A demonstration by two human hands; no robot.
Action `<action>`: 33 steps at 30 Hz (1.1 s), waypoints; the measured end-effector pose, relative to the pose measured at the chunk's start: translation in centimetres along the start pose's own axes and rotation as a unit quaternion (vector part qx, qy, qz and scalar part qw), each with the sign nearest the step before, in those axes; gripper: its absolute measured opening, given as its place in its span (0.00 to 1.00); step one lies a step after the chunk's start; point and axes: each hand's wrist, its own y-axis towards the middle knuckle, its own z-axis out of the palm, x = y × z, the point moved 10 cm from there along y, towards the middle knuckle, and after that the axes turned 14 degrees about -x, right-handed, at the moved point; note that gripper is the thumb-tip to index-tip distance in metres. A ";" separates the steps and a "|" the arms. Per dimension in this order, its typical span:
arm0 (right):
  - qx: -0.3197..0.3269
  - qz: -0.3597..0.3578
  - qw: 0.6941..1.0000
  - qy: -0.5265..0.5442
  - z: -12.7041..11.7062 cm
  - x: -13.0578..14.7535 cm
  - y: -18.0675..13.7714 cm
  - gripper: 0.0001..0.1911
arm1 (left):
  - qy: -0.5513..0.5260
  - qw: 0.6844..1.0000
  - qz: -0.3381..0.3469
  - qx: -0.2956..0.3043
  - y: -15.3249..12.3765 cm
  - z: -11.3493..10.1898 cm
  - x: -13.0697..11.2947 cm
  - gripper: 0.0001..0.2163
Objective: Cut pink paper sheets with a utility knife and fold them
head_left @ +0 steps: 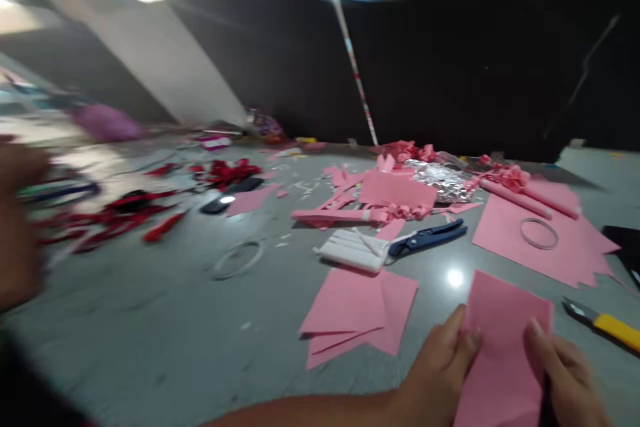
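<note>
A pink sheet of paper (505, 347) is held up at the lower right, between my two hands. My left hand (445, 360) pinches its left edge, thumb on the face. At the right edge, my right hand (567, 367) grips it the same way. The sheet's lower end runs out of the picture. To the left of my hands lies a small pile of pink paper squares (350, 307), slightly fanned. Just beyond the pile is a white wound bundle of cord (353, 250), touching blue-handled snips (427, 238).
A yellow cutter knife (615, 330) lies right of my hands. Larger pink sheets (500, 233) carry a tape ring (539, 233) and rolled pink sticks (517, 199). Crumpled foil (443, 180), a phone (230, 195) and red ribbon (233, 173) lie further back. Another person's blurred arm (20, 227) reaches in at left.
</note>
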 end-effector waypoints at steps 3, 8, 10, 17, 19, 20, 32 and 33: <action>0.001 -0.009 0.999 0.033 1.0 0.8 0.0 0.32 | 0.024 1.000 -0.001 -0.007 0.1 -0.4 0.3 0.27; 0.029 -0.070 0.997 0.020 1.6 2.4 0.5 0.37 | 0.036 0.999 -0.020 -0.023 0.3 -0.9 1.2 0.26; 0.035 -0.069 0.997 0.019 1.6 2.6 0.5 0.37 | 0.054 0.998 -0.025 -0.022 0.2 -0.9 1.1 0.27; 0.048 -0.056 0.996 0.041 2.1 3.1 0.7 0.36 | 0.060 0.997 -0.030 -0.027 -0.1 -0.7 0.3 0.28; 0.042 -0.049 0.997 0.043 2.0 3.2 0.8 0.37 | 0.070 0.997 -0.025 -0.023 0.0 -0.8 0.4 0.28; 0.038 -0.050 0.997 0.044 2.0 3.3 0.8 0.37 | 0.075 0.997 -0.023 -0.021 0.0 -0.8 0.5 0.29; 0.025 -0.043 0.994 0.096 1.2 3.3 1.6 0.33 | 0.075 0.997 -0.014 -0.025 -0.1 -0.7 0.0 0.29; 0.020 -0.045 0.994 0.101 1.1 3.4 1.7 0.32 | 0.072 0.997 -0.012 -0.020 -0.1 -0.6 -0.1 0.28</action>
